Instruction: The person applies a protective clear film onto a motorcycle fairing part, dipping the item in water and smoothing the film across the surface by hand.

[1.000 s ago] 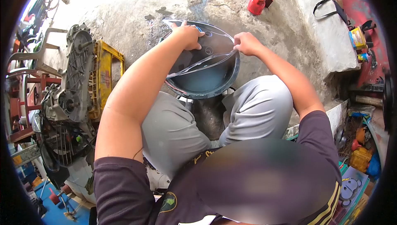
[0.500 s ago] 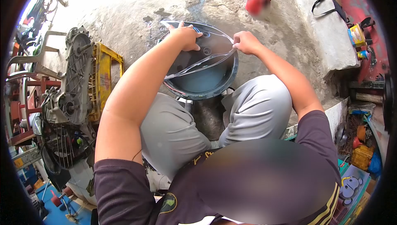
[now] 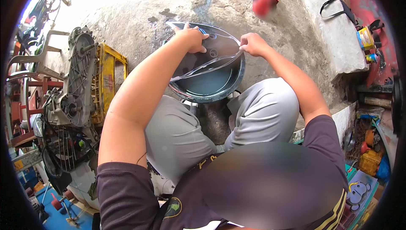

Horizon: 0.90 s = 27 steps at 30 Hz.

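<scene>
A dark, pointed panel [image 3: 192,62] with two round holes and pale, shiny edging lies tilted over a round black basin [image 3: 207,100]. Cloudy liquid [image 3: 213,80] shows in the near part of the basin. My left hand [image 3: 192,39] grips the panel's upper left part, fingers spread over its face and far edge. At the panel's right tip, my right hand [image 3: 253,45] is closed in a pinch where the pale edges meet. What lies beneath the panel is hidden.
A red cap [image 3: 264,1] lies on the concrete floor. To the left stand a metal engine casing [image 3: 79,78] and a yellow crate [image 3: 111,54]. A concrete ledge [image 3: 325,39] runs along the right, with a black strap [image 3: 338,8] on it. My bent knees flank the basin.
Both hands keep their hold on the panel. The whole view has shifted very slightly; the right hand and basin appear a few pixels farther right.
</scene>
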### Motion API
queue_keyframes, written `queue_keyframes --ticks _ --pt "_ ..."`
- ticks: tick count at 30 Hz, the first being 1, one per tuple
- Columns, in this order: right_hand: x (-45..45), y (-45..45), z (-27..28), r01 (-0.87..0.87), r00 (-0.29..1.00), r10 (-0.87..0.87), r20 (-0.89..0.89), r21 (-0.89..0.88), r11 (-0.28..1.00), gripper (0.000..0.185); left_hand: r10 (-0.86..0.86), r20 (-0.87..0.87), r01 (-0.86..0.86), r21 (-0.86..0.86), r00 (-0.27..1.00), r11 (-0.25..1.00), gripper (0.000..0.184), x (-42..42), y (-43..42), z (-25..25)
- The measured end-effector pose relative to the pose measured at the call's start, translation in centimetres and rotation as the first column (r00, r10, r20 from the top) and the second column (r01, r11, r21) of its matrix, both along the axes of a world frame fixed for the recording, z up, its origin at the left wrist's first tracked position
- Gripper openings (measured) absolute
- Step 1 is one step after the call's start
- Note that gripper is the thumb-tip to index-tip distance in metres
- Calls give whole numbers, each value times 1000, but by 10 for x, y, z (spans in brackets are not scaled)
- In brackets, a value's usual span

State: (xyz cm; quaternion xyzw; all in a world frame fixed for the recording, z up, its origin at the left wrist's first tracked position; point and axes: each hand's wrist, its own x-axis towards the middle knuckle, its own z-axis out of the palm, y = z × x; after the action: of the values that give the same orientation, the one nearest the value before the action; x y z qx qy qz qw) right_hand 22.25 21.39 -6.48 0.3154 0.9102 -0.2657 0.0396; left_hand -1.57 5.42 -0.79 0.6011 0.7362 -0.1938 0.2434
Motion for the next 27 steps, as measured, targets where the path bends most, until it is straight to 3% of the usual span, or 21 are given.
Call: queue_keyframes --ticks 3,6,10,11,18,19,22,27 --pt "1 -5 1 -105 994 103 -20 -122 987 20 -6 -7 6 -2 1000 1000 76 1 0 0" --pt "0 -8 0 -102 993 93 -73 -131 986 19 -8 -9 8 -3 1000 1000 77 -1 1 0" --pt "-2 -8 5 -51 999 52 1 -75 996 21 -6 -19 5 -14 1000 1000 78 -1 2 -5" --pt "-2 -12 7 -105 994 103 -19 -170 980 20 -6 -21 6 -13 1000 1000 78 -2 2 -6" --pt "-1 -11 7 -95 995 90 -38 -174 980 23 -3 -1 3 -20 1000 1000 79 -1 1 -6" --pt "-2 -14 5 -146 989 139 -48 -239 960 23 1 1 -1 -20 1000 1000 79 -2 2 -4" --pt "-4 -10 7 -45 998 48 27 -99 994 23 -6 -5 6 -16 1000 1000 79 -1 1 -4" --pt "-3 -15 10 -118 993 118 -1 -118 986 23 -5 -12 5 -20 1000 1000 79 0 3 -3"
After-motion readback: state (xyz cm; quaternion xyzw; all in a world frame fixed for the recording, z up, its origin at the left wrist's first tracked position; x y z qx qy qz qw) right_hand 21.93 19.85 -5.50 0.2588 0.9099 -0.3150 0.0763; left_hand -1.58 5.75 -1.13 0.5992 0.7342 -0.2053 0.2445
